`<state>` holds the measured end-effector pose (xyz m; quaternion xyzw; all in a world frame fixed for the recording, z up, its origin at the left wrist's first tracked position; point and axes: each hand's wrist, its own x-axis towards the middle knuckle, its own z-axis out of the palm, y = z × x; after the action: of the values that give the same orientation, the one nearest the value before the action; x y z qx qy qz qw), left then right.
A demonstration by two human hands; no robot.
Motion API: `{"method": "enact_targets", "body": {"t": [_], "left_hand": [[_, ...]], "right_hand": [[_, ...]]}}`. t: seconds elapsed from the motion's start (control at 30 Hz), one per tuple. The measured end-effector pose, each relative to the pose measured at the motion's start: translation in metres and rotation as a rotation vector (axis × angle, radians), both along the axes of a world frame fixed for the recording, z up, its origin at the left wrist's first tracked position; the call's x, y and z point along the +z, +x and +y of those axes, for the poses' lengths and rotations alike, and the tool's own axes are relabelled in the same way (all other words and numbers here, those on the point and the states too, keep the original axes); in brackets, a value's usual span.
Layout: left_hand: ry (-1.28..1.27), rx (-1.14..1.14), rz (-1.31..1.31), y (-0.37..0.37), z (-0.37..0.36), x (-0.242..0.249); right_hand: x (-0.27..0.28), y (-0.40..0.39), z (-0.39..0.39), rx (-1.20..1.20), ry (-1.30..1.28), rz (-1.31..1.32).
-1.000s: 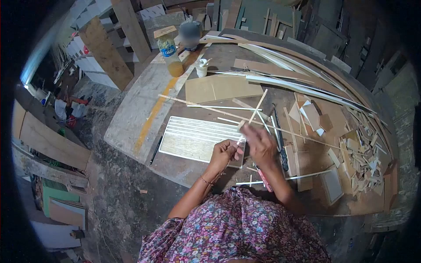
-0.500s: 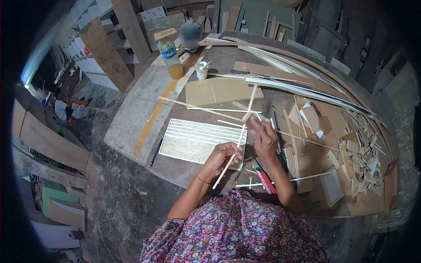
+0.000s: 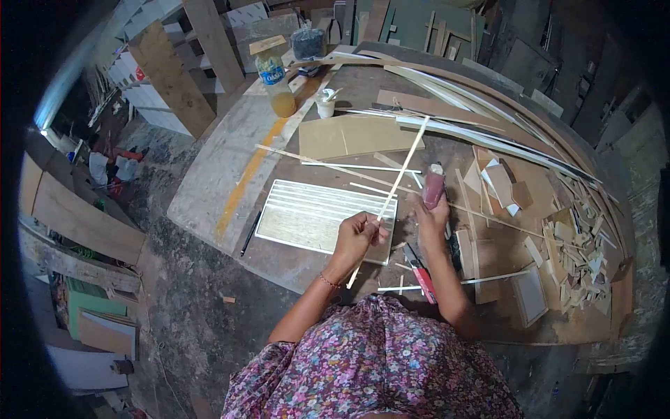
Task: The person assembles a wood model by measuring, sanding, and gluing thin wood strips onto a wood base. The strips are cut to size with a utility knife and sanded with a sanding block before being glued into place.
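My left hand (image 3: 358, 235) pinches a thin pale wood strip (image 3: 405, 169) near its lower part; the strip slants up to the right over the table. In my right hand (image 3: 431, 218) is a dark red block (image 3: 434, 187) with a pale end, held upright just right of the strip. Beneath my left hand lies a white-edged rectangular panel (image 3: 300, 223) with several strips along its upper part. A red utility knife (image 3: 423, 281) rests left of my right forearm.
A bottle of yellowish liquid (image 3: 283, 103), a white cup (image 3: 325, 106) and a cardboard sheet (image 3: 356, 136) stand or lie beyond the panel. Long strips (image 3: 488, 143) curve along the far edge. Wood offcuts (image 3: 583, 258) are heaped at right. A seated person (image 3: 105, 166) is far left.
My right hand has moved right, away from the strip, and the red block now shows clearly. The strip has tilted further right, and the whole view has shifted slightly.
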<state>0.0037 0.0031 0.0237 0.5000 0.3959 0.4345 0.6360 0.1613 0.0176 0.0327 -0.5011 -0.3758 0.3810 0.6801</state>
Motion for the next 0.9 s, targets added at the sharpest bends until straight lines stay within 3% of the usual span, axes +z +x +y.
{"method": "enact_targets", "body": {"t": [0.1,0.23,0.33,0.47,0.53,0.67,0.9], "left_hand": [[0.069,0.041,0.07,0.009,-0.005,0.004],[0.135,0.06,0.166,0.011,-0.006,0.003],[0.109,0.091,0.008,0.01,-0.011,0.013],[-0.093,-0.04,-0.126,0.004,-0.012,0.011],[-0.072,0.036,-0.138,0.008,-0.014,0.014],[0.001,0.117,-0.062,0.01,-0.009,0.016],[0.026,0.029,0.068,0.01,0.0,0.024]], "right_hand": [[0.002,-0.012,-0.003,0.157,-0.038,0.221],[0.009,-0.017,0.001,0.191,-0.05,0.396],[0.009,-0.009,0.008,0.251,-0.016,0.535],[0.005,0.0,0.012,0.355,-0.042,0.604],[0.004,0.0,0.013,0.393,-0.071,0.641],[0.007,-0.001,0.018,0.385,-0.031,0.513],[0.029,-0.01,0.022,0.389,-0.053,0.15]]}}
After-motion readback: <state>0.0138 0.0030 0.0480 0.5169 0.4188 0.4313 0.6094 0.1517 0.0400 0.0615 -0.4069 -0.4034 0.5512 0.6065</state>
